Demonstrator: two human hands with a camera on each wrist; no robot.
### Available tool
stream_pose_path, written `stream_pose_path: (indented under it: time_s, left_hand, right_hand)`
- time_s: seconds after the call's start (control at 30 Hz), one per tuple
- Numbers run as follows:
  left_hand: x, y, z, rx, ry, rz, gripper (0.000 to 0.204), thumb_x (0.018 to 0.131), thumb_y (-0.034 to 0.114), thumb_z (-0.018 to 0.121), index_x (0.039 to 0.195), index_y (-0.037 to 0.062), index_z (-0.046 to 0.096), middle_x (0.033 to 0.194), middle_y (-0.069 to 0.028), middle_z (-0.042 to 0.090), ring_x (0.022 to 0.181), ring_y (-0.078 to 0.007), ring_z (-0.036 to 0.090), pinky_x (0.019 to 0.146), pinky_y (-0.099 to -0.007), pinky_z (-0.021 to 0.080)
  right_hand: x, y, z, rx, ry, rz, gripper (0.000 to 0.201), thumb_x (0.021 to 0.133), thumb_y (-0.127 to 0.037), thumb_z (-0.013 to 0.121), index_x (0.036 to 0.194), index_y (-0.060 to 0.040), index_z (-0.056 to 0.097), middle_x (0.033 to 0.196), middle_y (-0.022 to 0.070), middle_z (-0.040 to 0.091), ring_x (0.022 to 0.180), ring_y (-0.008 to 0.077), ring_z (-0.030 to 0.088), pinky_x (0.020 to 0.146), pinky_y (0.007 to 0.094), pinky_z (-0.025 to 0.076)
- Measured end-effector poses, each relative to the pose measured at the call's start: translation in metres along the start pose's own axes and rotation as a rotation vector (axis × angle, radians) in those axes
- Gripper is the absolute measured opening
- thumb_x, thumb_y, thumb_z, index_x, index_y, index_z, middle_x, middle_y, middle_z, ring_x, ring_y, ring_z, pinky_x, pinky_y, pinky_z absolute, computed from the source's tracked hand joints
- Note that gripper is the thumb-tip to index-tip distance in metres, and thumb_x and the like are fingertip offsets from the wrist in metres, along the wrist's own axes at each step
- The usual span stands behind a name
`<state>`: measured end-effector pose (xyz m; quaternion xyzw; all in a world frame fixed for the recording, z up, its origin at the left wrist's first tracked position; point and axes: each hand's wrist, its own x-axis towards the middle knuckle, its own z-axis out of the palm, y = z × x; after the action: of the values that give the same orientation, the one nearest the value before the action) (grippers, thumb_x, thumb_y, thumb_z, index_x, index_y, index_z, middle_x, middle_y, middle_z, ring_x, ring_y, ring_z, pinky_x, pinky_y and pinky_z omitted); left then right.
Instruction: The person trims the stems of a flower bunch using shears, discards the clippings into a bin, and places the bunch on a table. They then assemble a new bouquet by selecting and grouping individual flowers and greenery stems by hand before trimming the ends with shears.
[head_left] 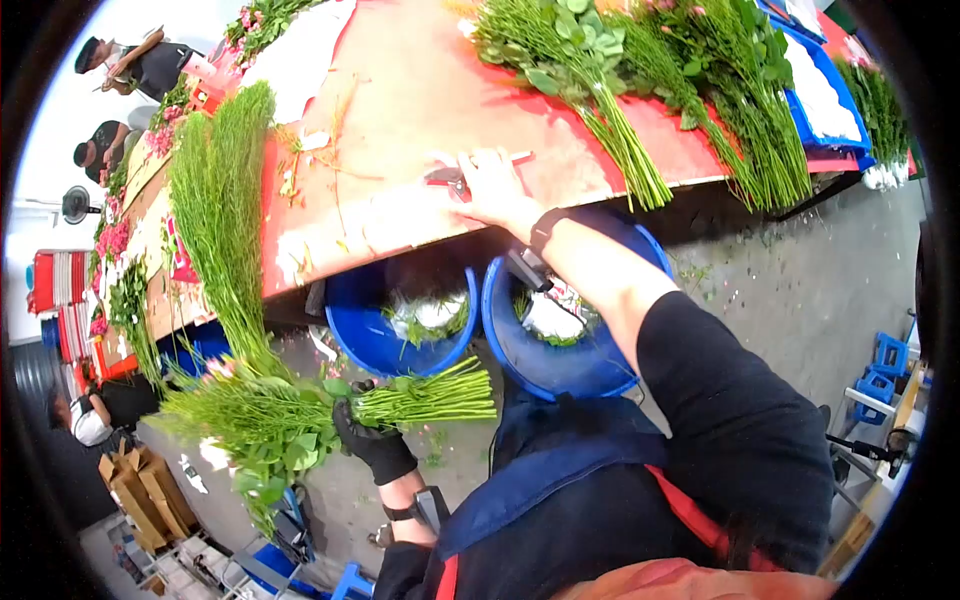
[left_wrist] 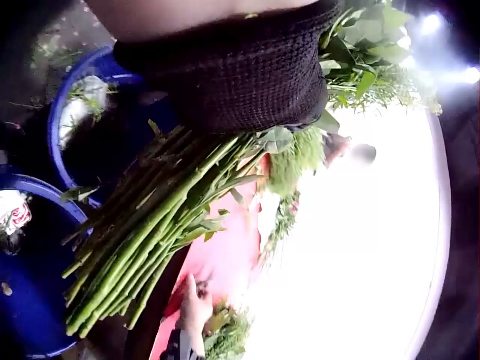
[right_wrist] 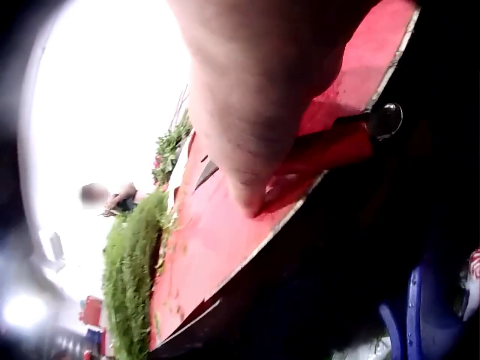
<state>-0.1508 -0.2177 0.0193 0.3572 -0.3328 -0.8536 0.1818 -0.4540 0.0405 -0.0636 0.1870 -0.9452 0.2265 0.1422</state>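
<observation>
My left hand (head_left: pixel 372 438), in a black glove, grips a large bunch of green leafy stems (head_left: pixel 430 392) off the table's near side. The bunch lies sideways, leafy tops to the left and cut ends to the right. In the left wrist view the stem ends (left_wrist: pixel 135 247) fan out below the glove. My bare right hand (head_left: pixel 493 188) is at the table's near edge, holding pruning shears (head_left: pixel 446 178). Their red handle (right_wrist: pixel 330 150) and part of a blade (right_wrist: pixel 206 172) show either side of the hand in the right wrist view.
Two blue buckets (head_left: pixel 345 340) with plant scraps and white material stand below the red table (head_left: pixel 400 100). More bunches of greenery (head_left: pixel 640 150) lie at its right, beside a blue crate (head_left: pixel 850 115). Tall greenery (head_left: pixel 225 200) lies at the left. Other people (head_left: pixel 150 70) stand farther off.
</observation>
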Motion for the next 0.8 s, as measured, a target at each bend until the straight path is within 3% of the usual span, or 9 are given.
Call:
stream_pose_path:
  time_s: [0.1, 0.2, 0.23, 0.3, 0.37, 0.43, 0.5, 0.63, 0.8]
  left_hand:
    - [0.033, 0.003, 0.051, 0.116, -0.051, 0.053, 0.032, 0.092, 0.027, 0.050, 0.108, 0.0005, 0.058, 0.103, -0.0154, 0.062, 0.095, -0.0270, 0.059, 0.085, -0.0416, 0.048]
    - [0.075, -0.015, 0.084, 0.453, -0.255, 0.225, 0.031, 0.092, 0.020, 0.053, 0.116, -0.0002, 0.055, 0.110, -0.0157, 0.062, 0.101, -0.0265, 0.060, 0.089, -0.0412, 0.048]
    - [0.078, -0.025, 0.107, 0.520, -0.374, 0.258, 0.031, 0.092, 0.017, 0.054, 0.117, -0.0008, 0.056, 0.111, -0.0153, 0.062, 0.101, -0.0260, 0.060, 0.090, -0.0400, 0.048]
    - [0.085, -0.046, 0.153, 0.483, -0.651, 0.255, 0.027, 0.092, 0.011, 0.054, 0.115, -0.0024, 0.058, 0.114, -0.0145, 0.062, 0.104, -0.0240, 0.060, 0.094, -0.0372, 0.046]
    - [0.095, -0.069, 0.192, 0.817, -0.884, 0.505, 0.025, 0.093, 0.010, 0.049, 0.113, -0.0034, 0.057, 0.116, -0.0143, 0.060, 0.109, -0.0224, 0.057, 0.096, -0.0363, 0.045]
    - [0.116, -0.102, 0.228, 0.854, -1.238, 0.683, 0.035, 0.089, 0.011, 0.056, 0.120, -0.0048, 0.054, 0.117, -0.0131, 0.060, 0.112, -0.0208, 0.056, 0.094, -0.0332, 0.045]
    - [0.065, -0.078, 0.301, 0.451, -1.226, -0.171, 0.050, 0.087, 0.012, 0.063, 0.131, -0.0050, 0.045, 0.118, -0.0135, 0.060, 0.116, -0.0203, 0.054, 0.093, -0.0321, 0.046]
    - [0.040, -0.060, 0.296, 0.731, -1.221, -0.314, 0.057, 0.087, 0.014, 0.066, 0.135, -0.0004, 0.038, 0.122, -0.0072, 0.054, 0.091, -0.0095, 0.056, 0.073, -0.0227, 0.045]
    - [0.035, -0.055, 0.141, 0.977, -0.959, -0.199, 0.047, 0.088, 0.024, 0.066, 0.124, -0.0024, 0.049, 0.102, -0.0075, 0.064, 0.092, -0.0129, 0.060, 0.081, -0.0274, 0.048]
  right_hand:
    - [0.015, -0.018, 0.006, 0.001, 0.179, -0.134, 0.068, 0.067, -0.042, 0.075, 0.115, 0.0000, 0.052, 0.104, 0.0199, 0.055, 0.099, 0.0381, 0.051, 0.090, 0.0462, 0.042]
    - [0.004, -0.072, -0.081, 0.745, -0.382, -0.022, 0.077, 0.067, -0.043, 0.074, 0.123, 0.0046, 0.050, 0.121, 0.0239, 0.054, 0.111, 0.0346, 0.053, 0.100, 0.0428, 0.040]
    - [-0.015, -0.088, -0.103, 0.855, -0.227, -0.201, 0.077, 0.067, -0.042, 0.075, 0.123, 0.0038, 0.050, 0.118, 0.0238, 0.057, 0.107, 0.0324, 0.057, 0.096, 0.0411, 0.044]
    - [-0.055, -0.095, -0.107, 0.483, -0.207, -0.158, 0.065, 0.070, -0.032, 0.073, 0.124, -0.0027, 0.051, 0.106, 0.0202, 0.063, 0.098, 0.0277, 0.063, 0.085, 0.0382, 0.050]
    - [-0.067, -0.094, -0.120, 0.533, -0.405, 0.271, 0.056, 0.072, -0.024, 0.069, 0.123, -0.0063, 0.053, 0.099, 0.0160, 0.066, 0.089, 0.0266, 0.066, 0.075, 0.0362, 0.053]
    - [-0.067, -0.074, -0.137, 0.651, -0.201, 0.481, 0.046, 0.072, -0.010, 0.065, 0.117, -0.0039, 0.057, 0.098, 0.0100, 0.066, 0.086, 0.0159, 0.063, 0.076, 0.0325, 0.051]
    - [-0.072, -0.034, -0.155, 0.634, -0.063, 0.576, 0.039, 0.072, -0.006, 0.063, 0.110, -0.0039, 0.059, 0.089, 0.0037, 0.063, 0.077, 0.0097, 0.057, 0.066, 0.0279, 0.048]
    - [-0.070, 0.055, -0.192, 0.597, 0.149, 0.704, 0.020, 0.071, -0.016, 0.064, 0.083, -0.0003, 0.067, 0.069, -0.0019, 0.061, 0.061, 0.0087, 0.054, 0.056, 0.0284, 0.046]
    - [-0.069, 0.191, -0.193, 0.369, 0.011, 0.768, 0.031, 0.076, -0.031, 0.069, 0.081, -0.0002, 0.066, 0.073, 0.0005, 0.063, 0.060, 0.0107, 0.054, 0.055, 0.0290, 0.043]
